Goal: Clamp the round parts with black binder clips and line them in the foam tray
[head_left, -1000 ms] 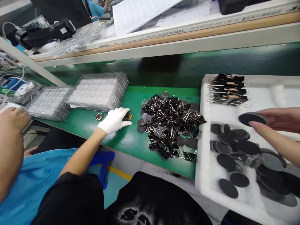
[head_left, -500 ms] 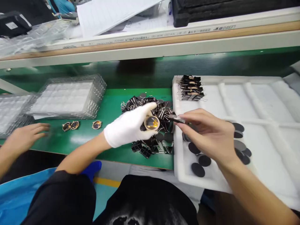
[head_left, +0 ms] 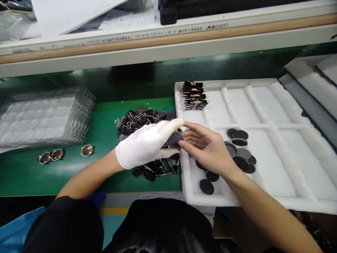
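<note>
Gloved left grip (head_left: pixel 152 140), bare right grip (head_left: pixel 207 147) close together, both curled inward.

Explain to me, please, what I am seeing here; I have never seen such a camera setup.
There is no machine: a head-worn camera looks forward and down at a person's own hands. The gloved left hand holds a gold-rimmed piece, mostly hidden; the bare right hand holds a dark disc over it. On the green table lie black clips, three more gold-rimmed pieces and stacked clear trays. The white tray on the right holds loose dark discs and a row of clips.
</note>
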The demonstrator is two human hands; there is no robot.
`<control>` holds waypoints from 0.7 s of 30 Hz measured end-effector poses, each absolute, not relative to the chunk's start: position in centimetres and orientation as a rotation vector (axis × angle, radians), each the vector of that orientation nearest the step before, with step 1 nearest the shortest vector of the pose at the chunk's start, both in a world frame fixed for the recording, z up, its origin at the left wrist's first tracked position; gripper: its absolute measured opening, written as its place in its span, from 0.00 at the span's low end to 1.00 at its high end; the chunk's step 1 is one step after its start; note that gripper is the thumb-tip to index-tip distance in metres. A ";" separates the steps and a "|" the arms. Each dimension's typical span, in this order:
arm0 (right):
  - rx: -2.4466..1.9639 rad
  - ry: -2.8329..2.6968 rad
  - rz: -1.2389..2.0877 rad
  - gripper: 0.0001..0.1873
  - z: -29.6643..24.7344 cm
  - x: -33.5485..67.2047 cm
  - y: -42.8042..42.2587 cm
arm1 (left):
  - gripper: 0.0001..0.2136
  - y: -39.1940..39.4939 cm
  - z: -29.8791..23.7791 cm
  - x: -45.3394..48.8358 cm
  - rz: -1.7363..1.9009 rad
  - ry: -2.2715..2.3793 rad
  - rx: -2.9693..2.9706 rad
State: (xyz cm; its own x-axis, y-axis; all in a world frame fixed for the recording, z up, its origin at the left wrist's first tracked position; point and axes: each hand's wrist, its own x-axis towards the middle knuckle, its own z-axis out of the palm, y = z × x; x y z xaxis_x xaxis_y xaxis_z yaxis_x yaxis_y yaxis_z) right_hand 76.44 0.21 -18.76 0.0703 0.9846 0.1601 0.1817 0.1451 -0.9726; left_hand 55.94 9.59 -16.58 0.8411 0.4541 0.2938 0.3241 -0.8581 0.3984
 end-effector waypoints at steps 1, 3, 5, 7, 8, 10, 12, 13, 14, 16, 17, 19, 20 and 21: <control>-1.277 -1.216 1.100 0.21 -18.8 76.3 0.3 | 0.30 9.6 -16.5 56.0 0.538 0.582 2.657; -1.291 -1.035 1.241 0.19 -19.0 75.9 0.5 | 0.32 9.4 -16.3 56.2 0.542 0.629 2.507; -1.294 -0.960 1.208 0.18 -19.2 75.7 0.6 | 0.27 9.3 -16.2 56.4 0.505 0.732 2.302; -1.316 -1.016 1.134 0.15 -19.0 75.8 0.5 | 0.18 9.3 -16.2 56.6 0.423 0.826 2.132; -1.337 -1.093 1.077 0.14 -18.8 76.0 0.4 | 0.16 9.3 -16.2 56.6 0.402 0.854 2.066; -1.396 -1.380 0.943 0.15 -18.1 76.6 -0.1 | 0.14 9.5 -16.3 56.7 0.459 0.891 1.967; -1.435 -1.824 0.846 0.19 -17.3 77.3 -0.8 | 0.11 9.8 -16.2 56.5 0.567 0.932 1.902; -1.445 -2.056 0.823 0.21 -17.1 77.5 -1.1 | 0.10 10.0 -16.1 56.4 0.613 0.949 1.873; -1.450 -2.262 0.811 0.22 -16.9 77.6 -1.5 | 0.10 10.2 -15.9 56.3 0.654 0.957 1.843; -1.476 -2.522 0.769 0.19 -17.0 77.4 -1.9 | 0.08 10.5 -15.6 56.1 0.708 0.938 1.785; -1.501 -2.581 0.739 0.15 -17.2 77.2 -2.0 | 0.07 10.6 -15.5 56.0 0.730 0.915 1.764; -1.531 -2.627 0.711 0.06 -17.7 76.7 -1.8 | 0.06 10.8 -15.2 55.9 0.760 0.874 1.762; -1.526 -2.625 0.722 0.05 -18.0 76.5 -1.6 | 0.05 10.9 -15.1 55.8 0.769 0.863 1.782; -1.512 -2.612 0.745 0.06 -18.1 76.5 -1.4 | 0.05 10.9 -15.0 55.8 0.779 0.859 1.809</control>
State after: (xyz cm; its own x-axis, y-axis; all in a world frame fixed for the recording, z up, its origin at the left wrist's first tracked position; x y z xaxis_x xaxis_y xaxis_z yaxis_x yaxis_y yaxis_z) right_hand 76.53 -1.42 -18.14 -0.5266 0.8250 -0.2053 0.8092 0.4124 -0.4185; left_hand 55.77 10.94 -15.02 0.5500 0.8239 0.1368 0.2165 -0.2988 0.9294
